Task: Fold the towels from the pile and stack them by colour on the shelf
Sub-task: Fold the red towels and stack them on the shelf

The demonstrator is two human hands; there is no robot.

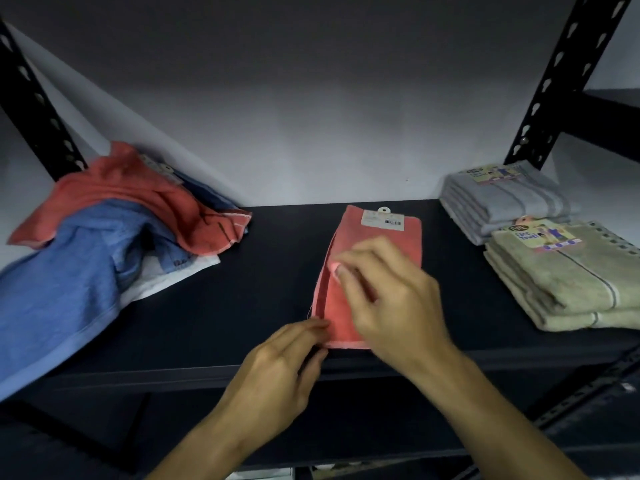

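Note:
A folded coral towel (377, 233) with a barcode label lies in the middle of the dark shelf (242, 306). My left hand (284, 365) pinches its near left corner at the shelf's front edge. My right hand (388, 292) rests on top of the towel, its fingers curled round the left folded edge. On the left sits the unfolded pile (104, 233): a coral towel on top, blue ones and a white one under it. At the right stand a folded grey stack (502, 202) and, nearer me, a folded beige stack (568, 278).
Black perforated uprights rise at the back left (38, 109) and back right (550, 98). A white wall closes the back of the shelf. A lower shelf level (381, 427) shows beneath the front edge.

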